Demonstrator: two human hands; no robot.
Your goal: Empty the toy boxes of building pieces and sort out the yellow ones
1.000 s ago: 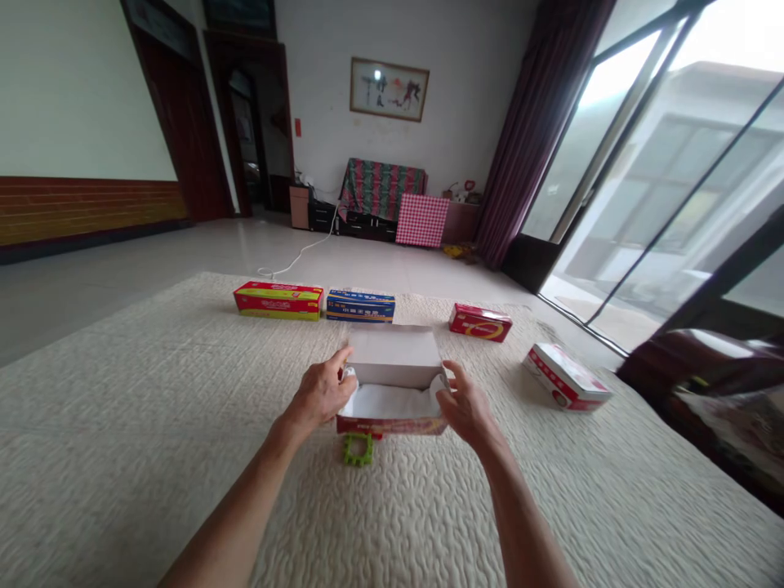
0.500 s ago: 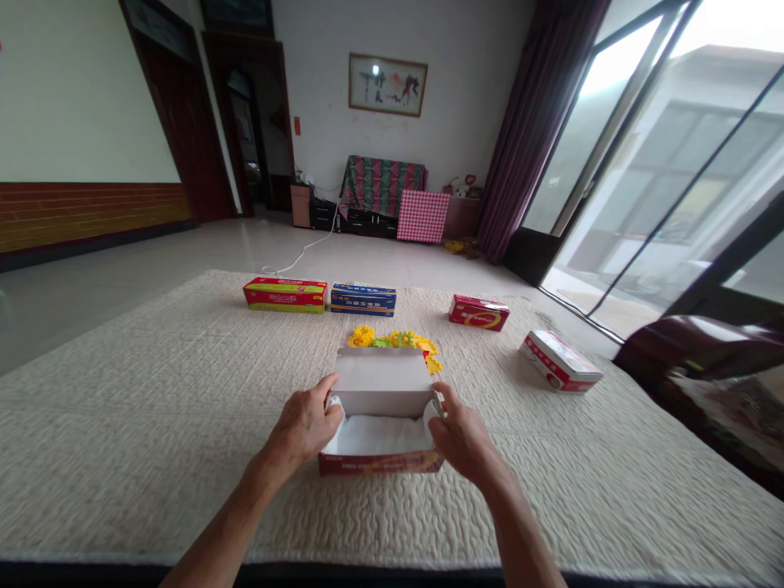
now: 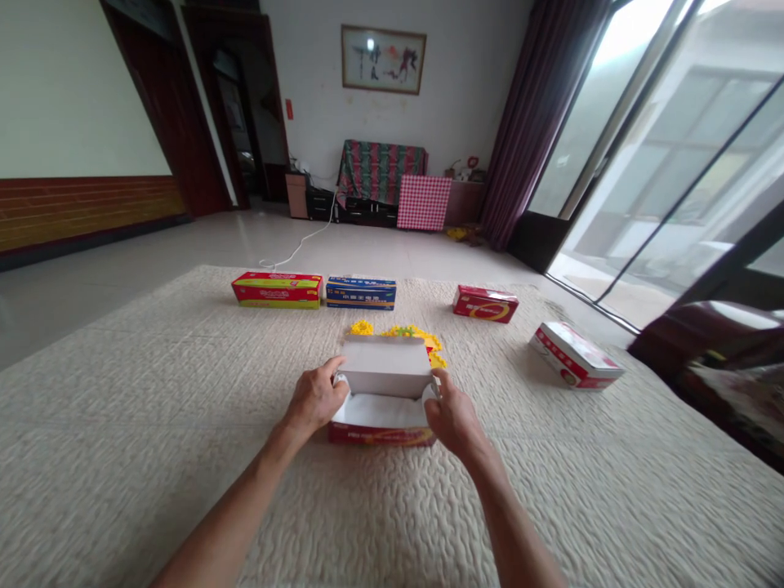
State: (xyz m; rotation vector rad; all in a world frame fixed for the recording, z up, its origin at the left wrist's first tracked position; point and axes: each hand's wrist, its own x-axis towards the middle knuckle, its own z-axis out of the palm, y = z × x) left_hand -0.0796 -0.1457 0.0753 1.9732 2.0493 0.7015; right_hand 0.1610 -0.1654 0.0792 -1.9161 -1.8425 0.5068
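- Red-and-white cardboard carton (image 3: 383, 392): open, flat on a quilted cream mat (image 3: 153, 425), mid-mat, directly ahead of both forearms.
- Lid flap (image 3: 385, 365): upright along the far side, white inner face toward the camera.
- White paper lining (image 3: 380, 411): inside, rucked up at both corners; anything beneath hidden.
- Left hand (image 3: 317, 398): at the left end, fingers curled around the corner near the flap's base.
- Right hand (image 3: 453, 423): at the right end, fingertips on the right corner.
- Hand state: apart, one per end, both on the carton; clamp or light touch, cannot tell.
- Handling, judged: thin card, probably light, stiff along folds, prone to bending or crushing at the flap and walls. Lining soft and probably slippery.
- Best hold, judged: both ends, low near the base, palms supporting; not by the flap.
- Just beyond the flap: yellow plastic toy pieces (image 3: 410, 333), some green among them.
- Far edge of the mat: red-and-yellow box (image 3: 277, 291), blue box (image 3: 361, 292), red box (image 3: 485, 304).
- Right side: red-and-white box (image 3: 576, 356), angled, well apart from the carton.
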